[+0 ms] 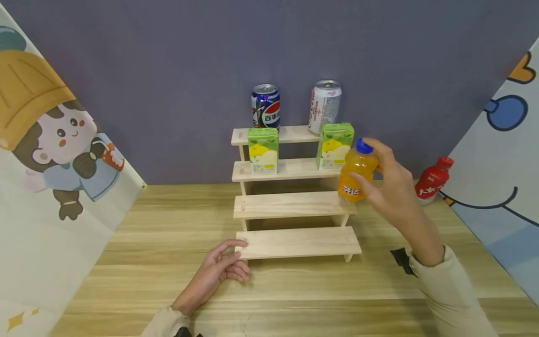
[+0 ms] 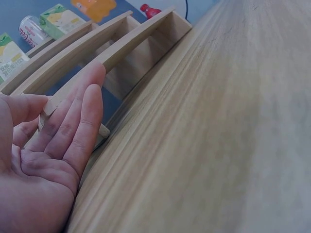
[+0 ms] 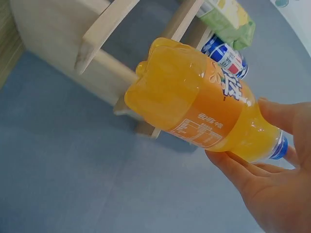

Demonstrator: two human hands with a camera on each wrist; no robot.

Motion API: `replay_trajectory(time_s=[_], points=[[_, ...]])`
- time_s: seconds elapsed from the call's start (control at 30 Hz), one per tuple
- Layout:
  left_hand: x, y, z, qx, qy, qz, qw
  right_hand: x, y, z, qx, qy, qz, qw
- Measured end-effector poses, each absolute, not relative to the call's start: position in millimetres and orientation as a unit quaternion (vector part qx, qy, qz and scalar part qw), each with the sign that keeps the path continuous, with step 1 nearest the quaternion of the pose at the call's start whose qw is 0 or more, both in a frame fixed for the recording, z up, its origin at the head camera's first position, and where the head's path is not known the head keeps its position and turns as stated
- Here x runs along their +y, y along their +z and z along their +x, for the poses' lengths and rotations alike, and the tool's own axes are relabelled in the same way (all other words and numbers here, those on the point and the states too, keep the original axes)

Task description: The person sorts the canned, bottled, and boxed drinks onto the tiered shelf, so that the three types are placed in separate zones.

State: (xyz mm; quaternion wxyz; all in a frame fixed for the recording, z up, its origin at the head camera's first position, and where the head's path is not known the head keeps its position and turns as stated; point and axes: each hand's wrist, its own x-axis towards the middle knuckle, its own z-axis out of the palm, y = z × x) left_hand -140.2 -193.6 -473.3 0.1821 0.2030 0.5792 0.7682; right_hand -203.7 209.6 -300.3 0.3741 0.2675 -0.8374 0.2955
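My right hand (image 1: 393, 187) grips an orange soda bottle (image 1: 358, 175) with a blue cap, thumb on one side and fingers on the other. The bottle is close to the right end of the second-lowest step of a wooden stepped shelf (image 1: 294, 205); whether its base touches the wood I cannot tell. In the right wrist view, the bottle's label and base (image 3: 167, 87) show large in front of the shelf. My left hand (image 1: 221, 267) pinches the left end of the shelf's lowest step. The left wrist view has the thumb and fingers (image 2: 90, 114) around that board's corner.
On the top step stand a blue Pepsi can (image 1: 266, 108) and a white Coca-Cola can (image 1: 325, 106). Two green juice boxes, left (image 1: 263, 150) and right (image 1: 332, 146), stand one step lower. A red bottle (image 1: 433, 180) stands on the table (image 1: 177, 234) at the right.
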Motion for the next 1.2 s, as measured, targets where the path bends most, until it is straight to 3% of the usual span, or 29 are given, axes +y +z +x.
replay_trajectory(time_s=[1.2], points=[[-195.6,-473.8,-139.1,0.586,0.765,0.188,0.192,90.8,-308.4,-218.9,-0.792,0.383,0.377,0.288]])
